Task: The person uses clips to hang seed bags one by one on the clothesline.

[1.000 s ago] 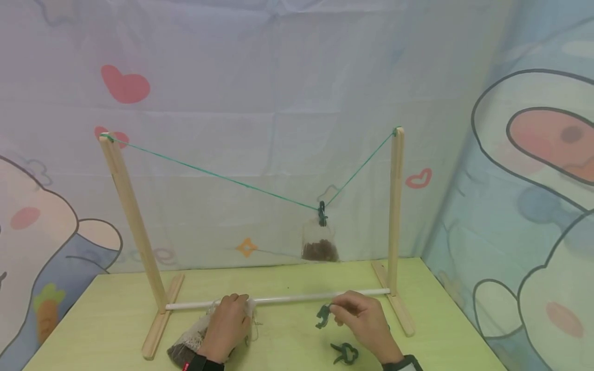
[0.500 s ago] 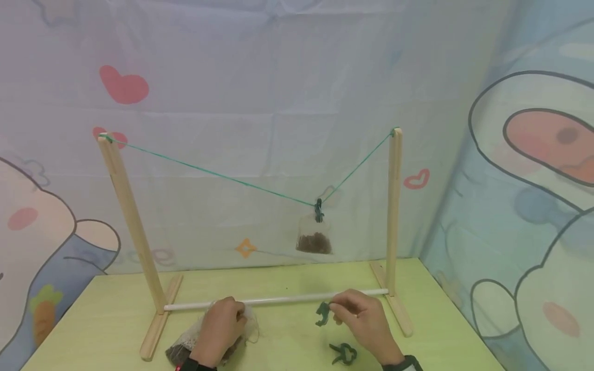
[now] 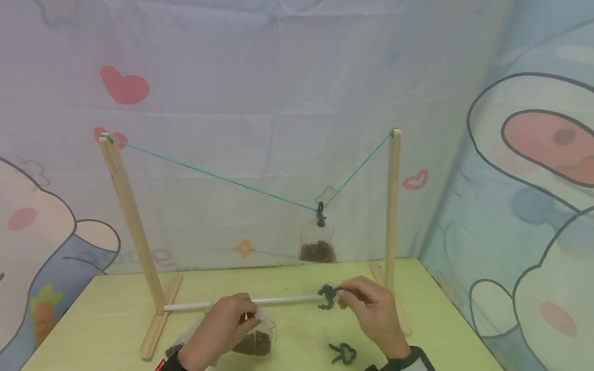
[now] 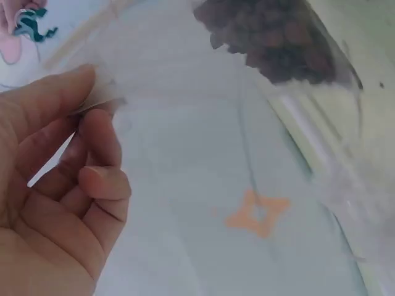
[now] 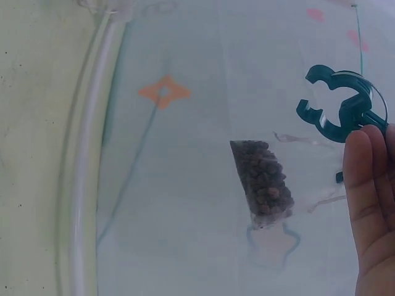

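Note:
My left hand point(image 3: 225, 327) pinches the top edge of a clear bag of dark brown pieces point(image 3: 254, 343) between thumb and forefinger. In the left wrist view the bag's dark contents point(image 4: 271, 40) hang to the right of the fingers. A dark green spring clip point(image 3: 327, 296) is pinched in my right hand point(image 3: 371, 309); the right wrist view shows the clip's jaws point(image 5: 338, 102) spread apart. Another green clip point(image 3: 343, 353) lies on the table below that hand. A similar bag point(image 3: 317, 251) hangs by its own clip point(image 3: 320, 214) from the green string point(image 3: 223, 179).
Two wooden posts point(image 3: 132, 221) on flat feet carry the string, and a white rod point(image 3: 283, 300) joins them low down. Behind my left hand, more bag material point(image 3: 178, 344) rests on the yellow table point(image 3: 116, 288). A printed cloth backdrop point(image 3: 209, 103) stands behind.
My left hand has lifted one bag off the pile, its dark contents now hanging below the fingers. The right hand has raised the clip slightly, its jaws now spread.

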A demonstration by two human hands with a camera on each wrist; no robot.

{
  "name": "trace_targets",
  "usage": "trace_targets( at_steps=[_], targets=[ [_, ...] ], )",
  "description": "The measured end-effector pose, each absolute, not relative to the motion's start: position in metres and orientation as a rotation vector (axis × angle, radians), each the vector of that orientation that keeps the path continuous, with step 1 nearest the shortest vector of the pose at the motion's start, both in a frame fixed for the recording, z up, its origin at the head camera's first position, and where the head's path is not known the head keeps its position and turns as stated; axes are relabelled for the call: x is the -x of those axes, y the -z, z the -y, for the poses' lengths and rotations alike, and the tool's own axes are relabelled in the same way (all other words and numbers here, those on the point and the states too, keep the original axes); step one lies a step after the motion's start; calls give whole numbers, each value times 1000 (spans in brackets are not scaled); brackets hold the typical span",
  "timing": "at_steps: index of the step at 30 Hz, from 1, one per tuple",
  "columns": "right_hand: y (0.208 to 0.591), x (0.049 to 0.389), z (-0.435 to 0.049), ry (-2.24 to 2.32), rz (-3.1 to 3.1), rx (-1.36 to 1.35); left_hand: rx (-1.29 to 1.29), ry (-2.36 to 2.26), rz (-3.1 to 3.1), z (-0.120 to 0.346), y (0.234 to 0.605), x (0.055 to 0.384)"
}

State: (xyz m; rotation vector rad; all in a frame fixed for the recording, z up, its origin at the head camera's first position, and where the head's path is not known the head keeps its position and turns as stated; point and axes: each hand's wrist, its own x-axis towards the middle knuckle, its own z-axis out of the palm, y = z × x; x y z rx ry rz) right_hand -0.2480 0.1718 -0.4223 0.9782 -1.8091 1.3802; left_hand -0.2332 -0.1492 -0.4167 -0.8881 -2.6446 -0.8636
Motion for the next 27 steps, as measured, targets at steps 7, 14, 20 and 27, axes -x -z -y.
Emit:
trace_targets(
  at_steps=[7,14,20,27],
  targets=[
    [401,254,-170,-1389,1792,-968,948,1001,2527,135,396,230],
    [370,270,-164,-1354,1680,-1019,887,1028,2392,119,376,246],
    [340,286,-160,-1269,1642,-1007,875,1021,2270,107,359,264],
    [304,302,-154,-1206,1683,-945,844,1062,2238,102,339,280]
  ],
)
